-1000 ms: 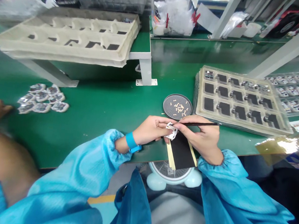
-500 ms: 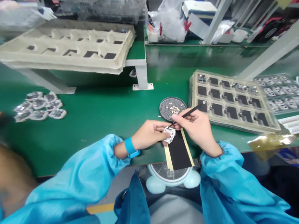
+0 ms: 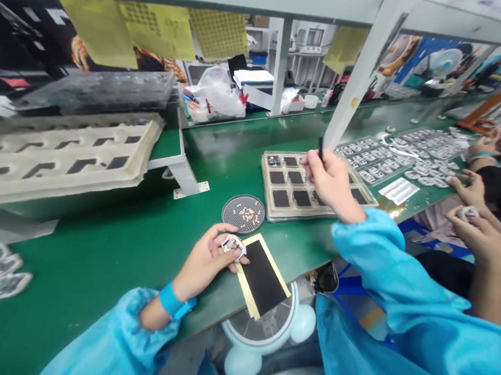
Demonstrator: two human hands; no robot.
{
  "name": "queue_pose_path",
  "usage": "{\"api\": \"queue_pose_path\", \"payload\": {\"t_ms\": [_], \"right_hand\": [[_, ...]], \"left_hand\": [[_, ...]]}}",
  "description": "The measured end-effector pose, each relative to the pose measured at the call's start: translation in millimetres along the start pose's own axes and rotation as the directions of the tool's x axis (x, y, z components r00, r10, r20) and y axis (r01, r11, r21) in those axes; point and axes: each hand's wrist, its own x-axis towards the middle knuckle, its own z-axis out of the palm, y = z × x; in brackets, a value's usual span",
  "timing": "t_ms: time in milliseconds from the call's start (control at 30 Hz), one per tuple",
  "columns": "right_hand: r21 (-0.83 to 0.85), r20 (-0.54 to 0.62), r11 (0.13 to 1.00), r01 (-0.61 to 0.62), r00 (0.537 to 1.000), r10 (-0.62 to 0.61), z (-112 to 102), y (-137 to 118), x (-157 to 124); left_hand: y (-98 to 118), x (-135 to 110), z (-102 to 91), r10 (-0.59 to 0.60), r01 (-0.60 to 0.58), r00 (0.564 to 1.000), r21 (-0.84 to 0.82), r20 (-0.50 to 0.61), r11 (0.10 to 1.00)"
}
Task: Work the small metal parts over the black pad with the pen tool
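In my left hand (image 3: 203,262) a small white plastic housing (image 3: 234,246) is pinched between thumb and fingers. Just below it lies a black sheet (image 3: 266,280) with pale yellow strips along its sides, overhanging the table edge. My right hand (image 3: 332,181) is raised over the compartment tray, closed around slim black tweezers (image 3: 321,147); their tips are hidden by the hand. A round grey perforated dish (image 3: 231,212) holding several tiny beige pieces stands beyond my left hand. The clear compartment tray (image 3: 270,211) carries dark pieces in its pockets.
More white housings (image 3: 3,275) lie at the left. A beige moulded tray (image 3: 133,181) rests on a raised stand (image 3: 186,176). A slanted post (image 3: 347,108) rises behind the compartment tray. At the right, another person's hands (image 3: 483,235) hold a white part near trays of housings (image 3: 374,157).
My right hand with the tweezers has moved away from the housing, up and right over the compartment tray. My left hand still holds the housing. The view has turned right and up.
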Motion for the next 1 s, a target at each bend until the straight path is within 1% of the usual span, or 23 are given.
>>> {"api": "queue_pose_path", "payload": {"t_ms": [33, 67, 100, 133, 233, 300, 367, 400, 433, 500, 567, 600, 633, 700, 733, 767, 800, 833, 867, 933, 967, 1000], "right_hand": [[-0.176, 0.031, 0.984, 0.039, 0.999, -0.034, 1, 10, 18], [-0.326, 0.129, 0.944, 0.062, 0.991, -0.021, 6, 18, 35], [-0.439, 0.248, 0.894, 0.086, 0.968, 0.029, 13, 26, 51], [-0.524, 0.332, 0.845, 0.107, 0.939, 0.087, 21, 32, 65], [-0.576, 0.411, 0.811, 0.102, 0.894, 0.179, 47, 42, 97], [-0.577, 0.455, 0.812, 0.092, 0.861, 0.226, 58, 44, 111], [-0.572, 0.497, 0.814, 0.096, 0.831, 0.252, 61, 46, 120], [-0.568, 0.51, 0.817, 0.101, 0.822, 0.252, 60, 47, 123], [-0.562, 0.515, 0.82, 0.108, 0.822, 0.244, 58, 47, 124], [-0.552, 0.503, 0.824, 0.126, 0.839, 0.208, 51, 45, 121], [-0.519, 0.457, 0.843, 0.142, 0.879, 0.133, 41, 38, 108], [-0.489, 0.431, 0.859, 0.15, 0.898, 0.088, 36, 32, 97], [-0.418, 0.391, 0.896, 0.149, 0.92, 0.029, 31, 24, 82], [-0.231, 0.392, 0.964, 0.135, 0.919, -0.034, 21, 8, 45], [-0.129, 0.408, 0.983, 0.129, 0.911, -0.066, 16, 0, 23], [-0.055, 0.418, 0.993, 0.102, 0.906, -0.07, 11, -7, 1], [-0.009, 0.415, 0.997, 0.078, 0.907, -0.068, 6, -12, -21], [0.001, 0.43, 0.998, 0.066, 0.901, -0.059, 1, -16, -41], [-0.004, 0.405, 0.998, 0.057, 0.913, -0.05, -3, -17, -60], [-0.007, 0.369, 0.998, -0.069, 0.927, 0.067, -10, -17, -89], [0.0, 0.356, 0.989, -0.149, 0.924, 0.139, -11, -16, -100], [0.015, 0.353, 0.973, -0.231, 0.911, 0.211, -11, -14, -109]], "left_hand": [[-1, 1, 1.0, -0.004, 0.004, 1.0, 0.025, 0.001, 1.0], [-1, 3, 2.1, -0.012, 0.012, 1.0, 0.057, 0.0, 0.998], [-1, 5, 3.1, -0.021, 0.022, 1.0, 0.091, -0.007, 0.996], [0, 8, 3.9, -0.027, 0.03, 0.999, 0.119, -0.024, 0.992], [7, 21, 6.0, -0.022, 0.037, 0.995, 0.154, -0.096, 0.987], [13, 30, 7.2, -0.01, 0.028, 0.992, 0.139, -0.125, 0.99], [17, 37, 7.6, 0.005, 0.01, 0.99, 0.106, -0.14, 0.994], [18, 39, 7.3, 0.014, -0.001, 0.989, 0.089, -0.145, 0.996], [17, 40, 6.5, 0.021, -0.01, 0.988, 0.077, -0.15, 0.997], [14, 38, 3.7, 0.031, -0.02, 0.987, 0.07, -0.157, 0.997], [10, 32, 0.7, 0.027, -0.014, 0.987, 0.077, -0.16, 0.997], [8, 29, -0.2, 0.017, -0.003, 0.988, 0.086, -0.155, 0.996], [8, 26, -0.5, 0.004, 0.01, 0.989, 0.095, -0.148, 0.995], [7, 20, 1.0, -0.017, 0.031, 0.991, 0.107, -0.13, 0.994], [8, 19, 2.6, -0.023, 0.036, 0.992, 0.108, -0.12, 0.994], [8, 18, 4.5, -0.026, 0.038, 0.993, 0.102, -0.115, 0.994], [8, 17, 6.6, -0.028, 0.038, 0.994, 0.092, -0.11, 0.995], [8, 17, 8.6, -0.03, 0.039, 0.994, 0.082, -0.105, 0.996], [7, 16, 10.6, -0.03, 0.038, 0.994, 0.074, -0.103, 0.997], [5, 16, 14.4, -0.017, 0.023, 0.994, 0.055, -0.111, 0.998], [4, 15, 16.2, -0.01, 0.016, 0.993, 0.049, -0.121, 0.999], [4, 14, 18.0, -0.009, 0.015, 0.991, 0.045, -0.134, 0.999]]}}
